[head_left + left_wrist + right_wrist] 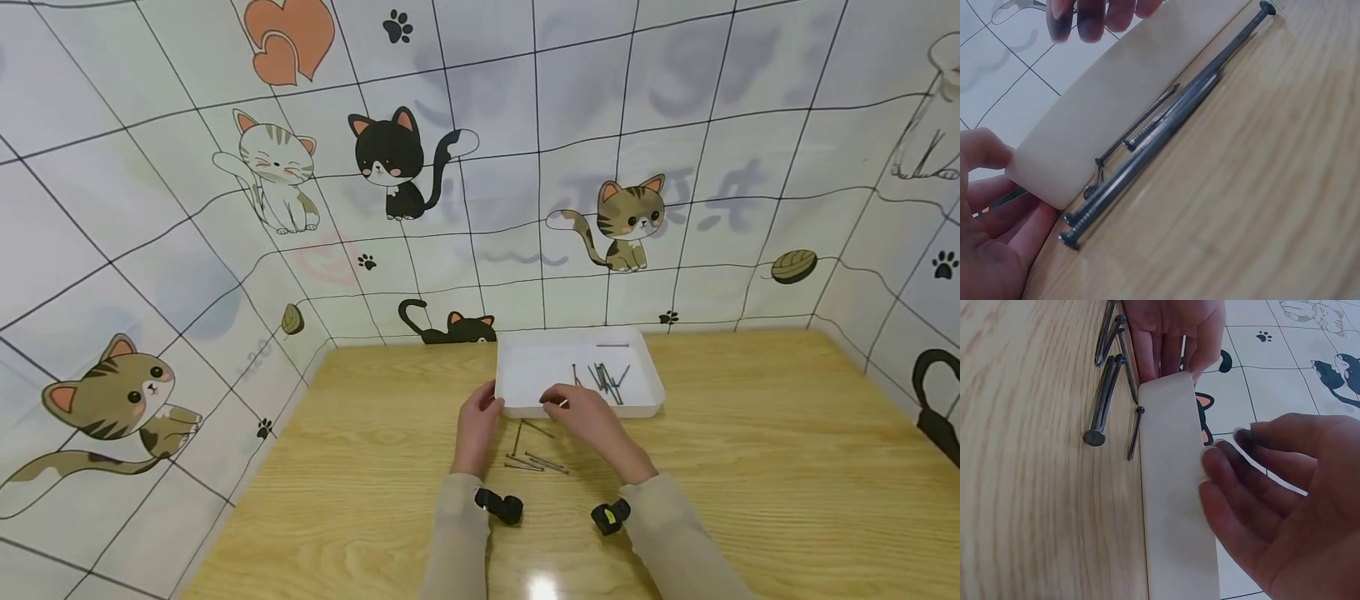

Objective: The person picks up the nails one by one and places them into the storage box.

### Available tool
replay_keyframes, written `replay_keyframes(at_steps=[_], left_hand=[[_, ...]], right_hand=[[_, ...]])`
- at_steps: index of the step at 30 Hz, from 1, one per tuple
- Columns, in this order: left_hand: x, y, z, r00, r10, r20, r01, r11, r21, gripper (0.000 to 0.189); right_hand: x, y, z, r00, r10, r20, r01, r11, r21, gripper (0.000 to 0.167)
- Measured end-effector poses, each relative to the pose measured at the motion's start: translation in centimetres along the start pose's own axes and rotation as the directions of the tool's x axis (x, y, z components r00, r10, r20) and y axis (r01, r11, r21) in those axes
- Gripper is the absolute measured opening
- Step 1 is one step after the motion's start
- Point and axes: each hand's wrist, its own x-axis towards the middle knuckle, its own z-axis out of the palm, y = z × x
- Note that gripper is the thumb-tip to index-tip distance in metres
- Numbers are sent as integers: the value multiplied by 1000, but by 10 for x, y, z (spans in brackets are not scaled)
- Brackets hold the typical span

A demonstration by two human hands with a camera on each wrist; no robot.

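My left hand (477, 425) grips the near left corner of a shallow white tray (525, 358), its thumb by the rim and its fingers along the side wall. My right hand (588, 417) hovers over the tray's front rim, fingers loosely bent and fingertips darkened; nothing shows between them in the right wrist view. Inside the tray, a loose bunch of dark nails (606, 382) lies toward the right. Several more nails (1141, 162) lie on the table against and before the tray's front wall, between both forearms.
The tray stands on a wood-grain table (750, 467), near its back edge. Behind and at both sides rises a white gridded wall covering (510, 192) printed with cartoon cats. Each sleeve carries a small black wrist camera (499, 506).
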Motion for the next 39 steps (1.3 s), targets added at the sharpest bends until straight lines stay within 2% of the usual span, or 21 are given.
replay_keyframes(at_steps=[4,9,12,16,19,22,24,29,31,36,39], left_hand=[[1,2,-1,1000,-3,3,3,1000,7,39],[-1,1,-1,1000,-2,17,2,1000,-5,39],[-2,-1,-1,1000,-5,19,5,1000,-4,39],[-1,-2,-1,1000,10,18,-10,1000,0,39],[-1,-1,-2,1000,16,16,-16,1000,3,39],[-1,0,-1,1000,16,13,-16,1000,4,39],[0,0,-1,1000,10,11,-10,1000,4,39],[1,-3,0,1000,3,8,-3,1000,0,39],[-4,6,-1,1000,5,15,-5,1000,-8,39],[-3,9,-1,1000,14,22,-14,1000,-1,39],[2,0,0,1000,7,10,-7,1000,12,39]], right_hand=[[1,1,4,995,-3,103,5,1000,-20,23],[-2,2,12,973,-12,231,20,999,-33,30],[-4,3,16,962,-29,271,39,999,-34,30],[-6,4,20,964,-57,261,70,997,-40,30],[-7,3,21,964,-112,240,134,988,-81,30],[-7,3,22,955,-172,241,205,972,-117,25],[-7,3,23,949,-188,253,224,967,-124,22],[-10,1,22,949,-137,285,175,978,-113,17],[-11,-1,22,952,-110,286,150,981,-123,16],[-12,-5,20,960,-47,277,97,980,-171,13],[-13,-6,21,962,-35,272,93,975,-201,10]])
